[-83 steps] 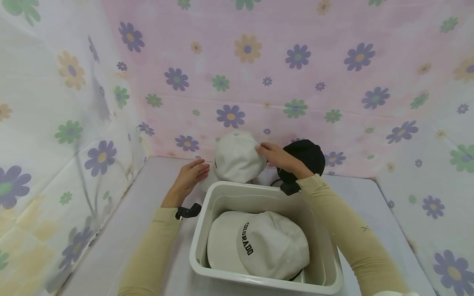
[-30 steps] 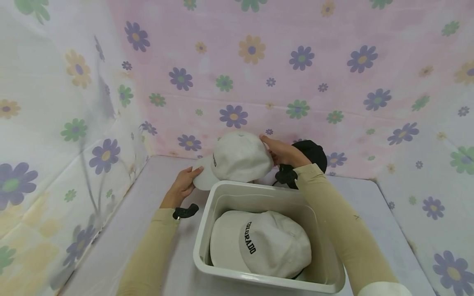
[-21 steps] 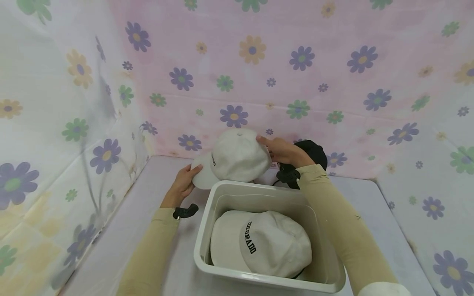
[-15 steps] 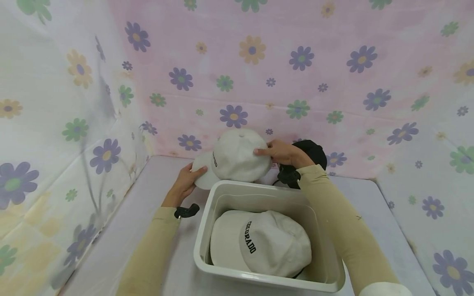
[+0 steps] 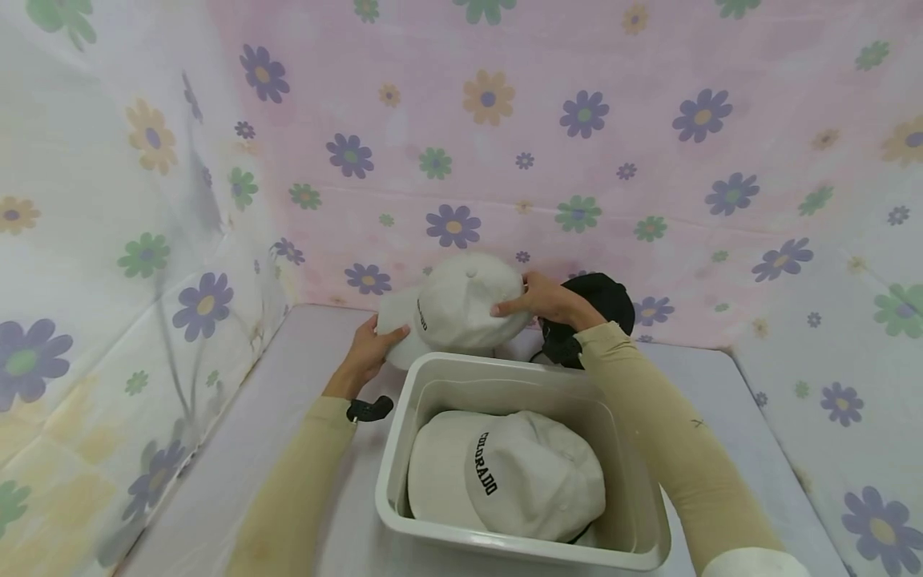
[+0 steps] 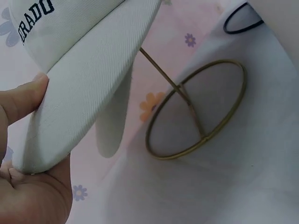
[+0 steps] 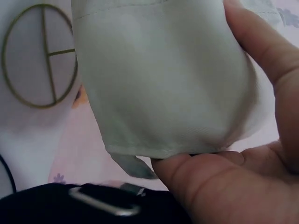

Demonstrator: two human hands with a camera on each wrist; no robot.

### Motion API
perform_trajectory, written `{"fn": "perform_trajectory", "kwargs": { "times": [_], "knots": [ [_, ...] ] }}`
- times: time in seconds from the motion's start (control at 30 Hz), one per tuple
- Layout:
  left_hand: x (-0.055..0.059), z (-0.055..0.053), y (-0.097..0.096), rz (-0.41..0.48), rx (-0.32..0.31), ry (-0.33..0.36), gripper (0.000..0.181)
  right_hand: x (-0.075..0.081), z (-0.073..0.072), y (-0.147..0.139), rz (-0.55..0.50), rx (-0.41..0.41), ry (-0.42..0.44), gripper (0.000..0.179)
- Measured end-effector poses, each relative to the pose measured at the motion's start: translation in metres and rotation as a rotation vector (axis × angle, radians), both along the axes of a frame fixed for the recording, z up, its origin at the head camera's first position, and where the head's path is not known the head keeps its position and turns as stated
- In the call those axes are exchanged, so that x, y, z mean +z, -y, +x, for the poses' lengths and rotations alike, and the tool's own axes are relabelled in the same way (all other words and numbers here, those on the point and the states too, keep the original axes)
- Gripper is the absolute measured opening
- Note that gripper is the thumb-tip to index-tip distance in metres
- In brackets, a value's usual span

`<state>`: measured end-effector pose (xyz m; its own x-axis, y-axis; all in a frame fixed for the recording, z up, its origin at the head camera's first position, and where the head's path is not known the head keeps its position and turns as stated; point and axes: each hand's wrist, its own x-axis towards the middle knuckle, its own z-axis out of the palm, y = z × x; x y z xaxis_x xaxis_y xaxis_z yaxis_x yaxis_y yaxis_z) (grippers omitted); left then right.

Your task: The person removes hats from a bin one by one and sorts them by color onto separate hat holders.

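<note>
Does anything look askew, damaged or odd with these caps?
Nothing looks spilled or torn. Only the off-white COLORADO cap in the plastic bin looks slightly odd: its crown is creased and dented, while the held cap looks fuller.

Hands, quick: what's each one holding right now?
Left hand: closed, gripping the brim of the white cap behind the bin.
Right hand: closed, gripping the back of that same cap.

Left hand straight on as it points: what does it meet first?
Probably the held white cap's crown; the left hand pinches its brim. Flowered cloth lies beyond, but depth is unclear.
</note>
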<state>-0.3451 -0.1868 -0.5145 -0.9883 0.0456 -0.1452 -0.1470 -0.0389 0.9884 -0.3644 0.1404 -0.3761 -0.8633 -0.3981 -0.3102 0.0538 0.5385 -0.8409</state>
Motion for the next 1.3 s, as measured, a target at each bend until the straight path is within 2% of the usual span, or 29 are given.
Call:
{"fn": "perform_trajectory", "kwargs": {
  "times": [0.13, 0.3, 0.43, 0.6, 0.7, 0.93, 1.3],
  "knots": [
    [-0.005, 0.003, -0.002, -0.008, -0.021, 0.030, 0.062, -0.005, 0.002, 0.000, 0.060, 0.027, 0.011, 0.094],
    [-0.005, 0.003, -0.004, 0.027, -0.026, 0.084, 0.061, -0.008, 0.004, 0.003, 0.083, 0.030, -0.002, 0.093],
    [0.001, -0.001, -0.004, 0.046, 0.017, 0.123, 0.062, -0.005, 0.005, 0.005, 0.085, 0.016, -0.003, 0.090],
    [0.011, -0.010, -0.004, 0.043, 0.108, 0.082, 0.064, 0.001, 0.004, 0.006, 0.008, -0.006, -0.018, 0.088],
    [0.014, -0.012, -0.006, 0.033, 0.118, 0.088, 0.066, 0.001, 0.003, 0.006, -0.004, -0.015, -0.015, 0.088],
    [0.002, -0.010, -0.018, 0.000, 0.063, 0.125, 0.067, -0.004, 0.003, 0.003, 0.037, 0.003, 0.001, 0.094],
    [-0.013, -0.003, -0.022, 0.045, 0.057, 0.137, 0.065, -0.005, 0.005, 0.006, 0.135, 0.030, -0.029, 0.099]
  ]
}}
